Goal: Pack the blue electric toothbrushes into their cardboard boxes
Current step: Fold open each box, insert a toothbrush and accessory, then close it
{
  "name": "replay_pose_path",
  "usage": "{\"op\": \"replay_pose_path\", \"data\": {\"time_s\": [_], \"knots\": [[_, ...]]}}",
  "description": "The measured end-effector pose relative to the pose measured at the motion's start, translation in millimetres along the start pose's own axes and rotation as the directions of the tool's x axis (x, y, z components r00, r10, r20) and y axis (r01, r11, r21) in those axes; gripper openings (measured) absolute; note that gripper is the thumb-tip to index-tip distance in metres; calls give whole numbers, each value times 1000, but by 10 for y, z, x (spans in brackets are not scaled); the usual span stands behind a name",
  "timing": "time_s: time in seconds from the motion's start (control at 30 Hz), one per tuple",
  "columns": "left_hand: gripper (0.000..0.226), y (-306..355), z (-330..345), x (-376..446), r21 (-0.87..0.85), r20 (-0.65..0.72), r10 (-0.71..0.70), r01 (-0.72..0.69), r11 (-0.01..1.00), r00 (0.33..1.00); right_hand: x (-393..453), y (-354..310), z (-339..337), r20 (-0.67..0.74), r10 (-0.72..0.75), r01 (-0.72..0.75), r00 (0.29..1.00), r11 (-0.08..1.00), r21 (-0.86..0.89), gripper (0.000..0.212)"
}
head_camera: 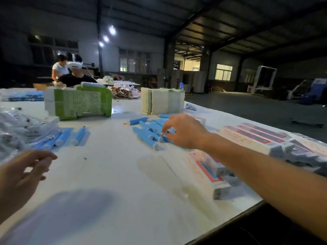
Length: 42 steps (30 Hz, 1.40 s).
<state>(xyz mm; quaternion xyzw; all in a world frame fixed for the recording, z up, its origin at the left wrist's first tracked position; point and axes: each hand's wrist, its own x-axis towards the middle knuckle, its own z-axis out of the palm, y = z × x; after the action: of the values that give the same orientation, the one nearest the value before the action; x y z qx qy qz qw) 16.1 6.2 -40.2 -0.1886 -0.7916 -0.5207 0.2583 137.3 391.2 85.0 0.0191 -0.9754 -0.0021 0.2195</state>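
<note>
A pile of blue electric toothbrushes [148,132] lies in the middle of the white table [109,174]. My right hand [184,131] reaches over the pile's right side, its fingertips pinching one blue toothbrush there. A few more blue toothbrushes [62,137] lie at the left. My left hand [23,175] hovers above the table at the near left, fingers loosely curled, holding nothing. Long white cardboard boxes with pink and blue print [210,172] lie under my right forearm, and more boxes [254,137] are lined up at the right.
Stacks of flat green-and-white cartons [77,102] and pale cartons [161,100] stand at the back of the table. Clear plastic bags [16,124] are heaped at the left. Two people [70,71] sit at the far left. The table edge runs diagonally at the right.
</note>
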Motion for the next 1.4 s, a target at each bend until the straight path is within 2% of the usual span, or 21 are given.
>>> {"op": "replay_pose_path", "data": {"time_s": [0.1,0.17,0.27,0.43,0.5,0.57,0.6,0.67,0.7,0.73,0.8,0.87,0.9,0.93,0.97,1.0,1.03,1.07,1.13,1.27,1.4], "knots": [[51,198,-27,-87,-21,25,27,-26,999,999,213,-885,246,-45,-161,167,986,934,316,16],[50,331,-57,-116,-41,-14,48,-49,998,999,378,-1464,421,-120,-182,218,976,824,523,13],[26,468,-113,-72,-157,-109,-43,26,987,993,610,-2294,649,-234,-149,275,961,612,741,11],[29,470,-356,102,-506,-356,-226,16,862,907,1007,-3361,723,-265,-110,285,958,260,923,14],[36,405,-530,169,-533,-417,-300,37,845,858,1089,-3639,727,-272,-141,293,952,163,942,16],[32,334,-775,199,-453,-437,-289,69,889,852,1118,-3798,754,-298,-177,319,938,106,942,16],[27,276,-923,212,-335,-441,-244,93,938,864,1119,-3840,769,-314,-210,337,926,88,937,16],[29,120,-1276,256,118,-435,-90,155,981,896,1114,-3890,783,-341,-262,371,903,71,926,17],[29,17,-1488,294,348,-429,-37,203,915,903,1108,-3908,774,-347,-270,377,898,67,924,16],[28,-107,-1729,325,537,-439,-14,275,798,898,1097,-3925,766,-343,-276,372,898,58,926,16],[37,-369,-2269,370,745,-478,-98,461,483,873,1062,-3944,741,-331,-290,354,898,28,935,16],[61,-618,-2869,338,791,-536,-275,589,166,798,1028,-3976,714,-328,-309,344,893,-3,939,15],[73,-740,-3149,302,772,-585,-336,634,46,738,1013,-4004,697,-329,-322,341,888,-20,940,15],[84,-843,-3404,250,724,-641,-390,690,-21,661,997,-4038,682,-330,-340,338,881,-38,940,15],[92,-940,-3619,190,657,-680,-438,754,-10,587,988,-4071,673,-335,-361,340,870,-52,939,15],[94,-1043,-3779,142,582,-685,-491,810,73,538,984,-4104,675,-342,-385,345,857,-63,937,15],[91,-1147,-3873,95,510,-654,-550,840,186,520,979,-4136,684,-349,-413,351,842,-74,934,15],[86,-1232,-3901,46,490,-598,-597,833,257,535,976,-4165,698,-353,-436,354,828,-81,932,15],[76,-1316,-3864,-36,564,-540,-614,789,245,576,974,-4202,737,-344,-447,345,826,-82,935,15],[73,-1115,-3639,-29,728,-504,-561,672,133,657,1007,-4187,798,-328,-425,319,843,-95,943,16],[71,-845,-3032,-29,823,-314,-651,541,176,691,1010,-4142,799,-320,-389,307,864,-97,947,19]]}}
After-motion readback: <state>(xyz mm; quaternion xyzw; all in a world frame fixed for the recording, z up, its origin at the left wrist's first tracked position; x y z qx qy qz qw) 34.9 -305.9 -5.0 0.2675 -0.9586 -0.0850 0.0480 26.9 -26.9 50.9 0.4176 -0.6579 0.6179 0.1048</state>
